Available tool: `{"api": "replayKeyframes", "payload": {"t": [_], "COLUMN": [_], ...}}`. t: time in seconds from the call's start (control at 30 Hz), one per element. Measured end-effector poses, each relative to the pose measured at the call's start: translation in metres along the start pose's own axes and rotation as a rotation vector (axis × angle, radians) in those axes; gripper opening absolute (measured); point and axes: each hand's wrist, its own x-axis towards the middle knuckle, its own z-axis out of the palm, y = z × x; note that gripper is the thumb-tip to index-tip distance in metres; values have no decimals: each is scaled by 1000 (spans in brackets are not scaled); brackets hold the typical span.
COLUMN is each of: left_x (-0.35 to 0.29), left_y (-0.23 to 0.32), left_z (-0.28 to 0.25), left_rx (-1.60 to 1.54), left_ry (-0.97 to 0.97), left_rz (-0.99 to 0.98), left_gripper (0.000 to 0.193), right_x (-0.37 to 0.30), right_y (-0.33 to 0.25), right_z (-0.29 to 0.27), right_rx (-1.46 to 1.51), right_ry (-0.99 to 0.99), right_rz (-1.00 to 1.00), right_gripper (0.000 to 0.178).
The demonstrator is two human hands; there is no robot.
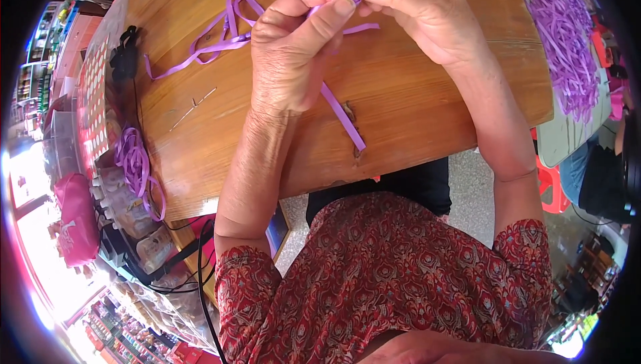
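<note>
Both hands meet over the far middle of the wooden table, working on a purple ribbon (344, 117). Thumb and forefinger of my left hand (300, 37) pinch a small loop or knot of it. From the other side, the fingertips of my right hand (420, 10) are closed on the same spot. One cut end hangs below my left hand toward the table's near edge, and another short end shows between the hands. More purple ribbon (230, 17) trails in loose strands to the left, with small knots along it. Exactly how the loop passes through is hidden by my fingers.
A thin metal needle-like tool (193, 108) lies on the table (427, 110) at left. A coil of purple ribbon (137, 164) hangs at the left edge, near a pink pouch (75, 220) and black cables. A big ribbon pile (561, 44) covers a pale table at right.
</note>
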Motion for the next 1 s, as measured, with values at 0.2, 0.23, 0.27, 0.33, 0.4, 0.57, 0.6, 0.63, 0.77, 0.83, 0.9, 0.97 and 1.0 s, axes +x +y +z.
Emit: {"api": "replayKeyframes", "payload": {"t": [0.2,0.23,0.27,0.33,0.4,0.57,0.6,0.63,0.77,0.83,0.9,0.97,1.0], "left_x": [3,3,2,1,0,0,0,-1,-1,1,-2,-3,-3], "left_y": [-2,-2,-2,0,1,3,3,3,3,1,3,5,6], "left_z": [-5,-5,-5,-3,-1,-3,-3,-2,-2,4,5,4,4], "left_rx": [-119,-118,-112,-105,-79,-41,-25,-25,15,21,94,121,148], "left_ry": [-13,-14,6,24,52,49,46,47,35,8,73,99,123], "left_rz": [17,22,13,8,16,12,13,12,14,3,34,23,10], "left_gripper": [7,7,8,8,8,9,9,9,11,11,13,13,14], "right_x": [-4,-7,-9,-10,-11,-12,-12,-12,-11,19,22,-6,-6], "right_y": [-6,-8,-9,-15,-19,-23,-23,-23,-22,9,9,-3,-4], "right_z": [10,14,17,19,19,19,19,20,15,-10,-1,8,7], "right_rx": [-224,-474,-722,-753,-786,-723,-723,-719,-764,-594,-385,-214,-214], "right_ry": [13,94,178,139,105,20,20,29,17,-106,-253,44,43], "right_rz": [-130,-393,-656,-707,-751,-656,-654,-637,-649,-947,-1230,-288,-287], "right_gripper": [11,10,10,10,11,8,8,7,5,4,3,6,6]}}
